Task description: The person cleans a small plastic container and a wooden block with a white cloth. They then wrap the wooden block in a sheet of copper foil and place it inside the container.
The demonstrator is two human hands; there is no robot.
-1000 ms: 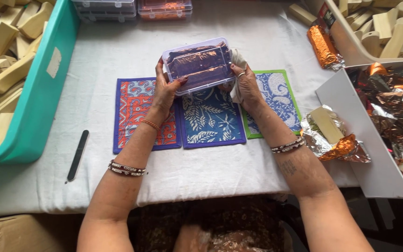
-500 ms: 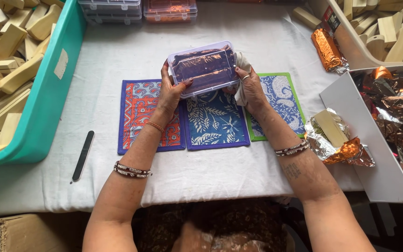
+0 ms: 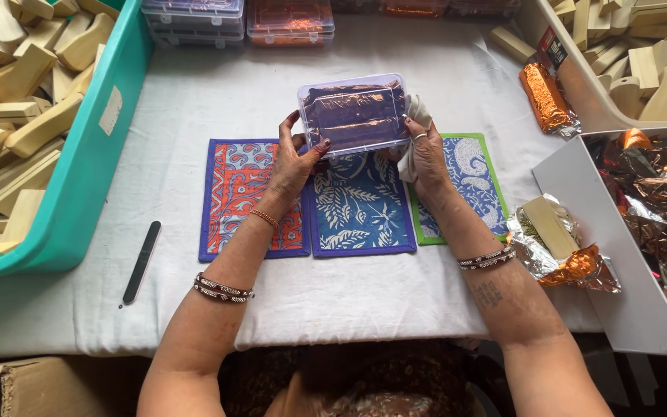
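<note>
A clear plastic box (image 3: 354, 113) with purple foil-wrapped bars inside is held above the table between both hands. My left hand (image 3: 293, 158) grips its left end. My right hand (image 3: 424, 153) grips its right end and also holds a crumpled white cloth (image 3: 415, 131). Under the box lie three patterned mats side by side: an orange and blue one (image 3: 241, 193), a blue leaf-print one (image 3: 360, 208) and a green-edged one (image 3: 468, 174).
A teal bin (image 3: 90, 166) of pale wooden blocks stands left. A black nail file (image 3: 141, 262) lies by it. Closed plastic boxes (image 3: 290, 22) sit at the back. On the right are a white tray of foil (image 3: 642, 208), a half-wrapped bar (image 3: 550, 228) and an orange-wrapped bar (image 3: 546, 96).
The box has stayed between both hands, shifting only slightly. The view has drifted a little.
</note>
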